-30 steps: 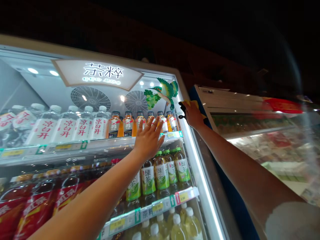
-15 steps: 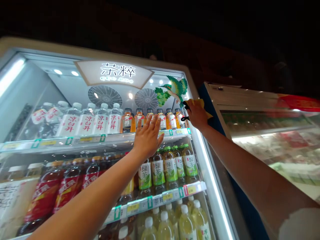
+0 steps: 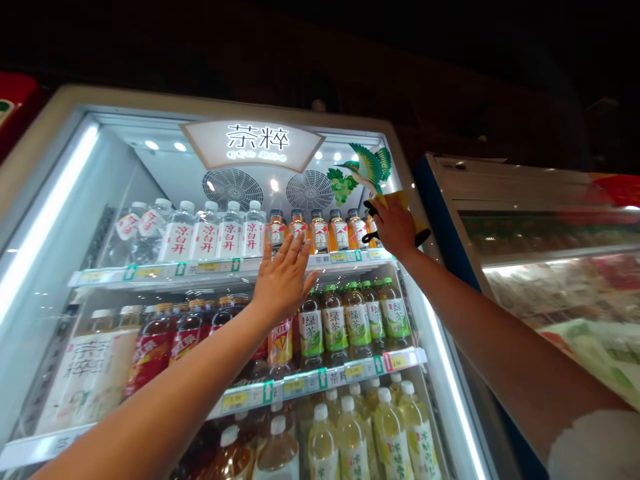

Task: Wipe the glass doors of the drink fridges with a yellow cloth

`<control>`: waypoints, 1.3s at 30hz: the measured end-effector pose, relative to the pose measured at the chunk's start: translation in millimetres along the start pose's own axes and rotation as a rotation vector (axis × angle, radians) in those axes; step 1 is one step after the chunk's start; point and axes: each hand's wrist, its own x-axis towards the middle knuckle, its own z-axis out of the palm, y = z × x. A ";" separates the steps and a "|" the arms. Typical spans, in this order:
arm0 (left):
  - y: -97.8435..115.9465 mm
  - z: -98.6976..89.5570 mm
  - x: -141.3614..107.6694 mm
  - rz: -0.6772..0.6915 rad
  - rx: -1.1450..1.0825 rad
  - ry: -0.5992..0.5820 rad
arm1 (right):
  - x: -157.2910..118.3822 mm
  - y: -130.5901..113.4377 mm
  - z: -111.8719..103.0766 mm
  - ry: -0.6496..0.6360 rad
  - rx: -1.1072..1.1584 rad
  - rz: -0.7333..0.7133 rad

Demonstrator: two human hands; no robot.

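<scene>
My left hand [image 3: 284, 275] lies flat against the glass door [image 3: 165, 160] of a lit drinks fridge, fingers spread, holding nothing. Its fingertips cover part of the upper row of orange-brown bottles [image 3: 320, 233]. My right hand [image 3: 395, 225] presses a yellow cloth with black edging [image 3: 399, 198] to the upper right of the glass, just below a green bird sticker [image 3: 370, 167]. Part of the cloth is hidden beneath the palm and fingers. Behind the glass, green tea bottles [image 3: 335, 327] stand between my two arms.
Clear water bottles [image 3: 204, 230] stand on the top shelf, red-labelled bottles [image 3: 187, 330] on the middle one and pale yellow bottles [image 3: 353, 433] below. An illuminated sign [image 3: 257, 141] sits at the fridge top. Another refrigerated case [image 3: 560, 233] adjoins at right, with a dark blue side panel.
The view has shifted, bringing more of the fridge's left side into sight. Against the fridge, both hands sit slightly further left. The cloth stays under my right hand.
</scene>
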 end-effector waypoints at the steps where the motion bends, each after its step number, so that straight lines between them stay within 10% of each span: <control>1: -0.8 -0.2 0.0 -0.006 -0.003 -0.003 | 3.9 -13.0 2.7 -0.008 -0.001 -0.001; 4: -0.7 2.2 -1.0 -0.006 -0.018 -0.001 | -6.2 -41.3 7.1 -0.067 0.028 -0.167; 8: -5.7 3.1 -6.0 -0.006 -0.051 0.008 | -25.9 -21.0 4.1 -0.134 0.070 -0.449; 12: -17.6 -2.8 -6.8 -0.034 -0.061 0.006 | 7.3 -7.5 15.0 -0.032 0.075 -0.264; 15: -23.9 -5.0 -3.9 -0.057 -0.044 0.026 | 37.2 -49.3 29.7 0.069 0.092 -0.113; 19: -30.5 -3.0 -4.9 -0.069 -0.015 0.026 | 29.0 -100.1 34.4 0.039 0.107 -0.247; 23: -43.6 -3.8 -11.7 -0.063 -0.003 0.025 | 9.2 -75.6 25.3 -0.009 0.195 -0.438; 26: -57.2 -7.6 -12.7 -0.058 0.007 0.033 | 24.4 -60.3 27.5 0.063 0.217 -0.282; 30: -72.7 -9.8 -8.2 -0.062 0.012 0.037 | 54.4 -106.7 42.3 0.166 0.205 -0.071; 34: -83.5 -6.1 -7.9 -0.044 -0.007 0.065 | 38.2 -152.1 42.9 0.113 0.202 -0.243; 39: -98.9 -5.5 -12.6 -0.031 -0.020 0.068 | 10.3 -115.8 25.3 0.009 0.203 -0.462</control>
